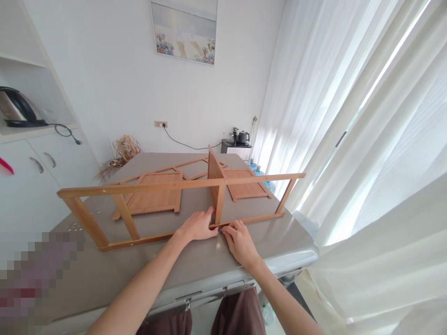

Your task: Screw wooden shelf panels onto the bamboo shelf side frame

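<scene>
- Beneath both hands: one grey-brown table (195,260); its rounded near edge passes just under the right forearm, a strip of top lying between that edge and the hands.
- Across and above the hands: one long wooden frame (167,186), stood on its side; it reaches well out leftward of the left hand, and rightward of the right hand almost to the table's right edge. Sideways room beneath it is cut by crosspieces.
- Beyond the hands: two flat panels, left panel (153,193) and right panel (246,184), limiting room on the far side.
- Straight ahead, between them: one upright panel (213,174), meeting the frame's middle crosspiece.
- Left hand (197,225): half curled about the foot of that joint, at the lower rail (258,218), apparently bracing it.
- Right hand (240,242): fingers drawn into a near-closed pinch beside the left.
- At its fingertips: one small dark piece (220,230), too small to identify. Step in hand, as judged: fastening this joint; it calls for steady bracing and a square-on pinch.
</scene>
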Demonstrator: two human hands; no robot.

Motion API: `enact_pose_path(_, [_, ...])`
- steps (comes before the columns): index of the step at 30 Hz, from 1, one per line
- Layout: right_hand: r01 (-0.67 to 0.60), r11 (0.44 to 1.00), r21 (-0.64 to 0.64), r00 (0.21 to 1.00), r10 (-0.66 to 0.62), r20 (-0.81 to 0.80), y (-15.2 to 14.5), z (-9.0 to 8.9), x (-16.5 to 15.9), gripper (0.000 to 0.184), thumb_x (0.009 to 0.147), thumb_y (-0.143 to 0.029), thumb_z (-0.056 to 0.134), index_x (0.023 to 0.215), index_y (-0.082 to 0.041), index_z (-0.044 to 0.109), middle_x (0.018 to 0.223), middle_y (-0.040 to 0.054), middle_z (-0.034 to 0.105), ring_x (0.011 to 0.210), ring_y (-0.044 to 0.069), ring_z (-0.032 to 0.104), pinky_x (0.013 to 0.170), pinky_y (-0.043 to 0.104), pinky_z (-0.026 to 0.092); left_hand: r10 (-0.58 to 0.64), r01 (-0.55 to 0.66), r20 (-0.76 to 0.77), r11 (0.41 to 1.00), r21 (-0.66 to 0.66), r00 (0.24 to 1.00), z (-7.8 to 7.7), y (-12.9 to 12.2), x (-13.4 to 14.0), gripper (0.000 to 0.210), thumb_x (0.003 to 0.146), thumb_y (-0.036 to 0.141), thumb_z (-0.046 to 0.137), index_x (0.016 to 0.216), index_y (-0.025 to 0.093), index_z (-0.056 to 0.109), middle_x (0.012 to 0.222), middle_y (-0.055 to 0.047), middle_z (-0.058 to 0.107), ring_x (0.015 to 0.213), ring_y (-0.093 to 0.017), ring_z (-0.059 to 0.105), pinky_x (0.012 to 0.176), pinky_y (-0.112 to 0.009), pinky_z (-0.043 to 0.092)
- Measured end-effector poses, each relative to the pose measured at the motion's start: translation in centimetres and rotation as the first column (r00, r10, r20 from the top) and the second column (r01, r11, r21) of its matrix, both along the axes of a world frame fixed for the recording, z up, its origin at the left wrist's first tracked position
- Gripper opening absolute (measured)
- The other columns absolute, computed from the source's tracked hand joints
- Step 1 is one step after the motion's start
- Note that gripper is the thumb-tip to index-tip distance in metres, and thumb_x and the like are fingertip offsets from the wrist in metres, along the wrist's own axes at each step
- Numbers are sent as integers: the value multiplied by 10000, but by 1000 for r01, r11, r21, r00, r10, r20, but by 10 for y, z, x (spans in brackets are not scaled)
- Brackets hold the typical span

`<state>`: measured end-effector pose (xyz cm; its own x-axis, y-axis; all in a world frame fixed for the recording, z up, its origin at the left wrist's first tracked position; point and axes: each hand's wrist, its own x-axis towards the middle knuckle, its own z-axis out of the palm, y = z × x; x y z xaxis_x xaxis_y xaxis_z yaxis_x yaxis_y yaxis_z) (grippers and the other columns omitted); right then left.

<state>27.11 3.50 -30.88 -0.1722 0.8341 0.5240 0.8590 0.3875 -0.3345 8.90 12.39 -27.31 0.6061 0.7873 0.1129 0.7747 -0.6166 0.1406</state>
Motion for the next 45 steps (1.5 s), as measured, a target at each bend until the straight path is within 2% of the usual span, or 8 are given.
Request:
enact_pose_path(8, [-18, 999, -28, 999, 16, -40, 3, -2, 3, 189, 965, -177, 512, 999, -241, 687, 950, 36, 605, 924, 181, 522, 832, 294, 427, -26, 27, 16, 998, -60, 1000, -3, 7, 3, 366, 780, 463, 531, 1047, 219, 476, 778, -33, 687, 715, -264, 668, 587, -313, 411])
enact_pose_path(13, [-30, 999, -26, 998, 29, -49, 2, 0, 1, 205, 964, -166, 504, 993, -248, 690, 948, 41, 607, 924, 192, 529, 822, 305, 442, -35, 35, -52, 999, -1, 998, -6, 11, 6, 348, 788, 465, 508, 1041, 227, 502, 852, -67, 707, 770, -305, 680, 618, -347, 427])
enact_pose_path(22, [-74, 997, -2, 994, 74, -78, 4, -2, 0, 254, 979, -173, 448, 1005, -246, 691, 945, 60, 594, 908, 208, 538, 805, 345, 471, -12, 13, -39, 1000, 24, 999, -4, 0, 3, 456, 801, 516, 488, 1128, 197, 494, 908, -96, 717, 834, -314, 687, 703, -378, 473])
enact_pose_path(29, [-52, 999, 11, 999, 52, -3, 6, -1, -1, 233, 962, -179, 475, 1026, -250, 688, 946, 61, 605, 901, 216, 551, 812, 364, 470, -36, 37, -26, 998, 48, 999, -6, 1, 0, 448, 811, 531, 476, 1074, 171, 516, 857, -108, 714, 805, -328, 692, 691, -401, 490])
enact_pose_path(37, [-116, 991, -60, 991, 111, -78, 9, -3, 1, 231, 975, -207, 468, 1045, -270, 679, 970, 46, 630, 910, 207, 574, 831, 351, 465, -52, 51, 38, 998, 39, 998, -11, 5, -3, 463, 792, 540, 496, 1084, 180, 513, 896, -101, 723, 799, -327, 695, 679, -405, 495])
enact_pose_path(45, [-87, 995, -58, 995, 84, -56, 8, -1, -3, 224, 977, -217, 471, 1054, -263, 675, 988, 47, 657, 946, 219, 576, 863, 367, 459, -51, 49, 47, 998, 34, 998, -10, 4, -5, 472, 779, 544, 511, 1085, 184, 510, 893, -111, 728, 819, -334, 698, 681, -406, 494])
